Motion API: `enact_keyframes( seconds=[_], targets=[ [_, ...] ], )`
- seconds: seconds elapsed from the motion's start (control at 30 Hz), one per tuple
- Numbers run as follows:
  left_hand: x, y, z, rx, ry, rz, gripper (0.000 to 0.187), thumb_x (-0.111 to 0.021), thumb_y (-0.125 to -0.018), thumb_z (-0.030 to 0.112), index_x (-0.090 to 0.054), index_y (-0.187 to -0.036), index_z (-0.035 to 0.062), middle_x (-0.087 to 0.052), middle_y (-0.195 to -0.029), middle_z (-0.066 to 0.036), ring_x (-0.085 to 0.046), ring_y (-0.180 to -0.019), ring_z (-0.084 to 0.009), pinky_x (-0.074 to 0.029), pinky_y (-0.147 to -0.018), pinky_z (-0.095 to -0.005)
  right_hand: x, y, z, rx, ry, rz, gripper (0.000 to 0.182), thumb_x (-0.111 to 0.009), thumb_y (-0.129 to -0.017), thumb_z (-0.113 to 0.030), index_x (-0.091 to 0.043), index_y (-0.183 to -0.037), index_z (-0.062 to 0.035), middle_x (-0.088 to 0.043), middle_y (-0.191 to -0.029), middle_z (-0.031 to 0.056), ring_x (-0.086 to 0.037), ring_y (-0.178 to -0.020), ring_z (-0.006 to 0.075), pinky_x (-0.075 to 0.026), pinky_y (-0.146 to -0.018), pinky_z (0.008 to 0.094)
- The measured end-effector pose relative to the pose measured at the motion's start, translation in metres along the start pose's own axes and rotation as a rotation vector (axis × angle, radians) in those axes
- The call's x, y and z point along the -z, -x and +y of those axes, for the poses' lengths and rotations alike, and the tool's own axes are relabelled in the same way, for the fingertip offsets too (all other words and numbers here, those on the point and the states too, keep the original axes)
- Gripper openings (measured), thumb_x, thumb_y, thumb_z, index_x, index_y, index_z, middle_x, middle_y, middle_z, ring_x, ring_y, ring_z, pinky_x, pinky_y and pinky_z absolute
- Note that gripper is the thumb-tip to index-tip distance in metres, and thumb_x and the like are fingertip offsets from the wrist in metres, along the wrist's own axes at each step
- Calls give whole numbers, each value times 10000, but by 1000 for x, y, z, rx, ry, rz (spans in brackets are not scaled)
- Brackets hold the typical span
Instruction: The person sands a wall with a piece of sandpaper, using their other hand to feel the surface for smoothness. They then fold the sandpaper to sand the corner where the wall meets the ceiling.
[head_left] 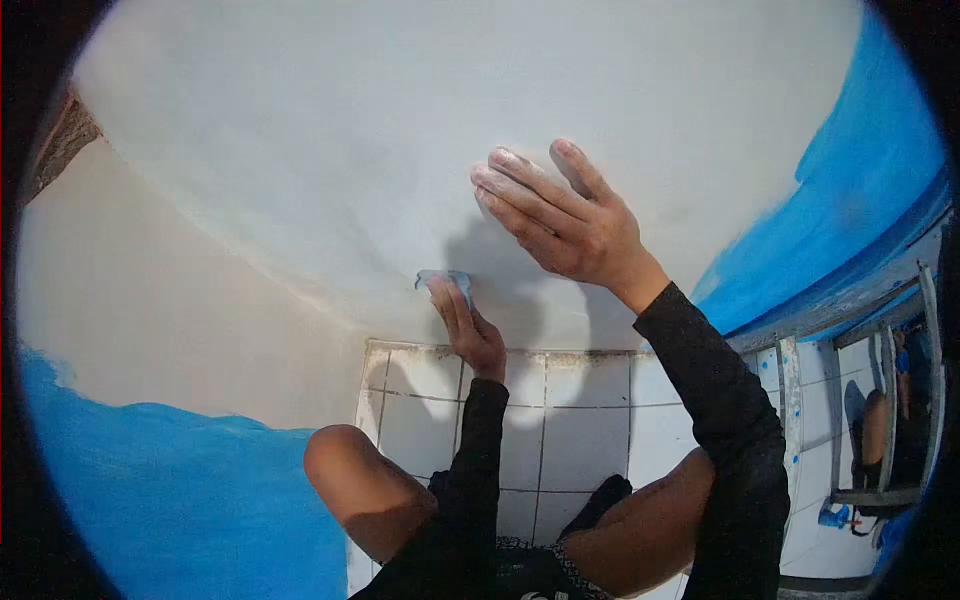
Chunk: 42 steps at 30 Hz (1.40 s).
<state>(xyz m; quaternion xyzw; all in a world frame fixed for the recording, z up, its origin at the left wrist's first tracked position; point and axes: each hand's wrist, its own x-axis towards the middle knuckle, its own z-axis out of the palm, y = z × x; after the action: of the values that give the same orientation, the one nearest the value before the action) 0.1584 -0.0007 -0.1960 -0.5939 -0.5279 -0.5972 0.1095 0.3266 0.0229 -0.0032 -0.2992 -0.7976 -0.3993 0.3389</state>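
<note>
Paint [180, 490], blue, on both sides in the head view, tiles [587, 440] below, knees [345, 455] blocking some of those, ladder [887, 410] off right. Sheet [457, 277] is under the left hand's [465, 328] fingertips against the pale wall [300, 120]; that grip's holding it. Right hand [570, 215] is spread wide; can't tell if it's touching. Sheet's mostly covered, ladder fades into darkness.

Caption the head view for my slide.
Left hand holds a grey sheet against the pale wall while the white-dusted right hand extends forward.
</note>
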Motion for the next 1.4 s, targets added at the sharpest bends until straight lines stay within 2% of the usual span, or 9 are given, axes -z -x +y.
enact_keyframes(
  seconds=[0.17, 0.27, 0.33, 0.57, 0.63, 0.73, 0.87, 1.07, 1.4],
  targets=[
    [4, -35, 79, 468, 304, 153, 431, -359, -1062, 136, -407, -1448, -49, -356, -1523, -276, -343, -1414, -440, -319, -1153, -482, 2, 1, -2, -2, -1, 8, 332, -609, -946, -256, -605, -1276, -298, -539, -1426, -125, -471, -1346, 74, -240, -1236, 447],
    [-2, -53, 93, 451, 385, 206, 442, -349, -1066, 141, -381, -1467, -43, -323, -1541, -276, -329, -1422, -436, -321, -1155, -455, 3, 0, 1, 4, -31, 11, 353, -620, -939, -263, -592, -1290, -293, -539, -1427, -123, -479, -1340, 77, -240, -1237, 441],
    [-12, -46, 73, 123, 175, 145, 446, -354, -1058, 119, -367, -1469, -52, -323, -1539, -282, -329, -1422, -439, -297, -1163, -490, 2, 1, 0, 6, -12, 17, 367, -620, -938, -262, -582, -1302, -293, -542, -1425, -122, -478, -1342, 80, -234, -1239, 442],
    [-3, -8, 11, 40, 40, -12, 444, -361, -1036, 78, -383, -1465, -33, -352, -1520, -283, -320, -1426, -448, -227, -1161, -604, 3, -1, 0, -30, -54, -2, 353, -609, -945, -251, -586, -1294, -300, -538, -1427, -125, -472, -1343, 68, -217, -1243, 443],
    [-5, -10, 10, -40, 29, -26, 449, -362, -1042, 120, -389, -1467, -23, -351, -1527, -271, -306, -1432, -451, -196, -1172, -603, 6, -3, 0, 1, -46, 23, 279, -596, -946, -262, -638, -1221, -236, -511, -1446, -69, -435, -1373, 107, -353, -1175, 432],
    [-14, 6, -3, -72, 32, -31, 457, -349, -1053, 172, -396, -1463, -23, -354, -1535, -249, -300, -1438, -445, -168, -1183, -592, 2, 0, 0, 1, -62, 34, 282, -597, -949, -268, -637, -1225, -234, -509, -1447, -75, -432, -1373, 99, -347, -1179, 434],
    [-9, 34, -20, -18, 6, -89, 468, -334, -1059, 195, -386, -1478, -7, -349, -1547, -227, -287, -1445, -440, -180, -1183, -588, 1, 1, 0, -11, -45, 15, 374, -640, -921, -256, -593, -1288, -305, -549, -1420, -116, -480, -1340, 80, -213, -1246, 445],
    [-13, -26, 21, 13, 125, 98, 462, -337, -1052, 148, -377, -1485, -8, -328, -1546, -258, -280, -1446, -446, -193, -1176, -593, 0, 1, 0, 25, -27, 54, 297, -603, -945, -264, -625, -1239, -229, -519, -1442, -65, -444, -1373, 114, -318, -1199, 450],
    [-11, -11, 25, 138, 247, 47, 472, -374, -1020, 63, -365, -1482, -31, -307, -1555, -263, -252, -1457, -442, -189, -1187, -569, -2, 2, -1, 1, -37, 36, 266, -595, -949, -301, -640, -1210, -268, -503, -1459, -96, -427, -1379, 90, -214, -1251, 427]
  ],
)
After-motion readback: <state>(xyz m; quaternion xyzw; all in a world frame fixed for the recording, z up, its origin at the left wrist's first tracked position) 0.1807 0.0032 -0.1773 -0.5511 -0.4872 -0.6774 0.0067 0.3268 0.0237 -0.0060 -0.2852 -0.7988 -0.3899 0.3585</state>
